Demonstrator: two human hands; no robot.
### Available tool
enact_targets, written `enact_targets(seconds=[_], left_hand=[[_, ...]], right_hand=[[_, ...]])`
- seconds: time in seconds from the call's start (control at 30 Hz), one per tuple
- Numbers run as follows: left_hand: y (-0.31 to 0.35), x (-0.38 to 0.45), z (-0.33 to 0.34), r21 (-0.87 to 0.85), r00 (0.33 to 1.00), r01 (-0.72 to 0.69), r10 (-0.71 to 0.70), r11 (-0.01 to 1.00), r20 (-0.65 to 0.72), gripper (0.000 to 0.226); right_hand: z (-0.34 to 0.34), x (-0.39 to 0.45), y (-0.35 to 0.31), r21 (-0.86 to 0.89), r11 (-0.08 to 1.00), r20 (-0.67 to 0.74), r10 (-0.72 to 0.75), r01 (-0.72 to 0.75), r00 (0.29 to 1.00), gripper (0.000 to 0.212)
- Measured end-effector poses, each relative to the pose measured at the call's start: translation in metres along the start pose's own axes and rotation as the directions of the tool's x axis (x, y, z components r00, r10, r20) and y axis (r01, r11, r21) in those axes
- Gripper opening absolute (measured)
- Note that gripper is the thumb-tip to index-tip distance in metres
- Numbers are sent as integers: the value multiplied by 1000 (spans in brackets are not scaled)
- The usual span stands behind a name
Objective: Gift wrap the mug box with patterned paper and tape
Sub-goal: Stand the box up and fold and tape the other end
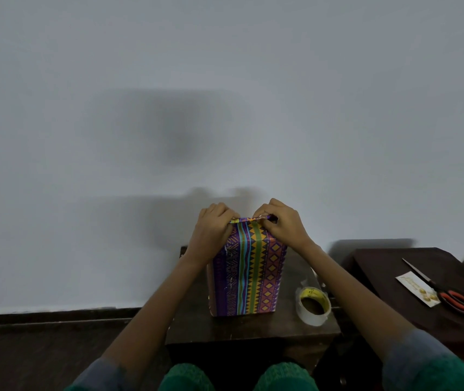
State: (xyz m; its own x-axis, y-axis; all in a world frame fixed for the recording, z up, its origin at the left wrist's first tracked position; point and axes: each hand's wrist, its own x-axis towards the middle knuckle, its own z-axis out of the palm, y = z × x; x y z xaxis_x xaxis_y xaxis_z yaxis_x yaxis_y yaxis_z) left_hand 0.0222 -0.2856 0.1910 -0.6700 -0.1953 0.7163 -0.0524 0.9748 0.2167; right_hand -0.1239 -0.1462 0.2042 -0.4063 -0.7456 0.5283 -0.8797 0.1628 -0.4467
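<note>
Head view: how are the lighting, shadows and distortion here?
Head view: dim, flat light; soft shadows on the wall behind both hands; wide-angle lens bends the floor edge; wrapped box, tape roll and scissors stay readable, slightly soft.

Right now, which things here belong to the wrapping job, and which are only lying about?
In use: tall box in purple patterned paper, left hand and right hand pinching its top fold; clear tape roll.
Lying about: red-handled scissors, small white card.
</note>
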Motion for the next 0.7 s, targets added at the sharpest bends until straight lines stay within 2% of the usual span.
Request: enact_targets(seconds=[0.23, 0.33, 0.5, 0.6, 0.7], left_hand=[[2, -2, -10, -10, 984, -150, 151, 989, 96, 25], [4, -5, -14, -11, 972, -195, 195, 981, 130, 27], [15, -9, -15, 188, 954, -220, 171, 957, 248, 59], [19, -10, -15, 217, 946, -226, 160, 950, 282, 57], [24, -12, -13, 120, 942, -195, 152, 973, 300, 49]], right_hand=[[1, -11, 0, 82, 996, -87, -35, 42, 996, 13], [0, -16, 0, 100, 991, -85, -79, 87, 993, 21], [1, -16, 2, 97, 985, -97, -133, 142, 986, 22], [1, -16, 2, 93, 982, -93, -156, 164, 983, 23], [-1, -18, 1, 79, 980, -92, -176, 184, 980, 26]])
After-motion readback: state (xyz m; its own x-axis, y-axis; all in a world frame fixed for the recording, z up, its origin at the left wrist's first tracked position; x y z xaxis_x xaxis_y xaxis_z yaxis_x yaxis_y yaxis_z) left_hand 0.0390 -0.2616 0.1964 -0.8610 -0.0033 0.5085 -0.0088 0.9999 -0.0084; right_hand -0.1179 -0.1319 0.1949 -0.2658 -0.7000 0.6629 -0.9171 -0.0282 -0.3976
